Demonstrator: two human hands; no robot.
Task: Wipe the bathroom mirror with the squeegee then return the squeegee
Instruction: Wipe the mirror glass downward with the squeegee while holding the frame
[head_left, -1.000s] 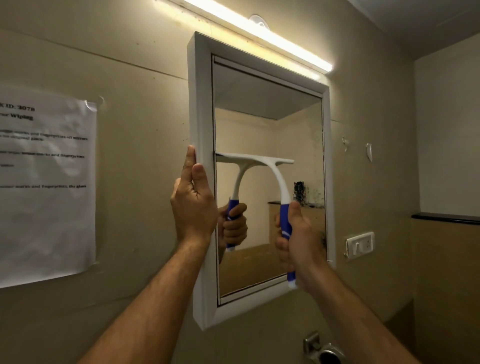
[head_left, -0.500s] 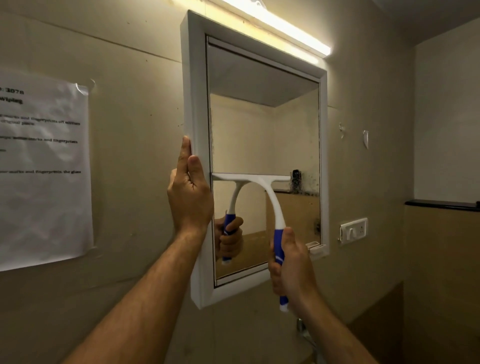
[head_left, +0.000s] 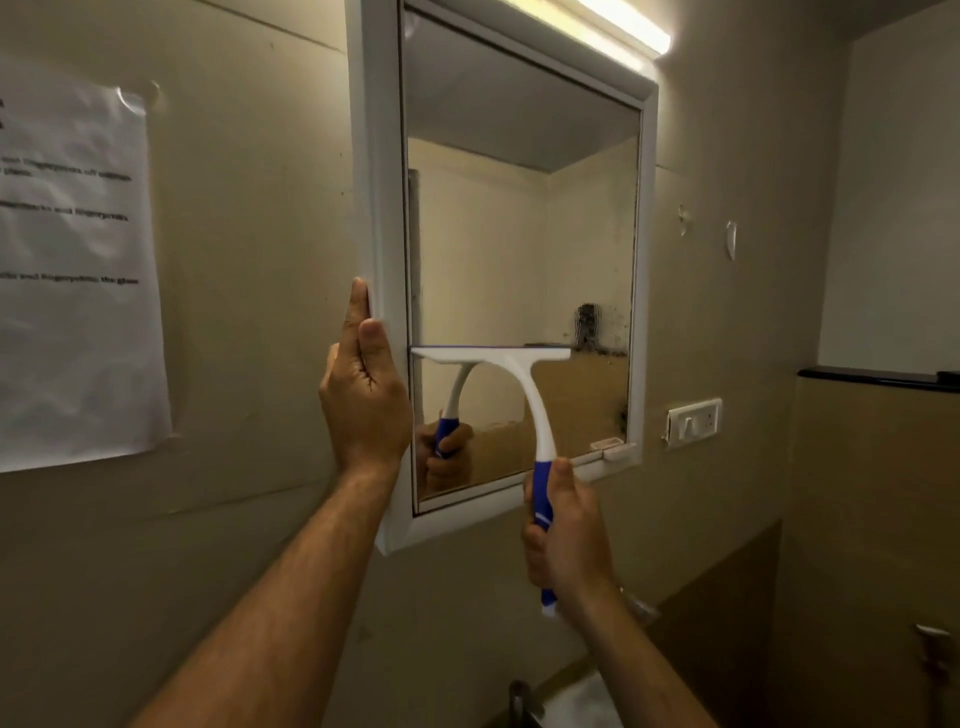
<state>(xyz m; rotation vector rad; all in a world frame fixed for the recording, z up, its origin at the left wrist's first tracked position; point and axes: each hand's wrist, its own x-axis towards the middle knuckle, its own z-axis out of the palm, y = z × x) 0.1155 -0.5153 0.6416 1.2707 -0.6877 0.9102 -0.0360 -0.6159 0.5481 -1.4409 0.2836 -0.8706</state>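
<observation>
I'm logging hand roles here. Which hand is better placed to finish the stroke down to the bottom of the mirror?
The right hand. It grips the squeegee by its blue handle, blade against the mirror glass low on the left side. The left hand is braced on the mirror's left frame edge, steadying it.

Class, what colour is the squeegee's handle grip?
Blue, on a white squeegee; the head view shows it.

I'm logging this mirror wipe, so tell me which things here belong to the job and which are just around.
Job:
squeegee, held in right hand
mirror
left hand, steadying the frame

Just around:
paper
light
switch
tap
</observation>
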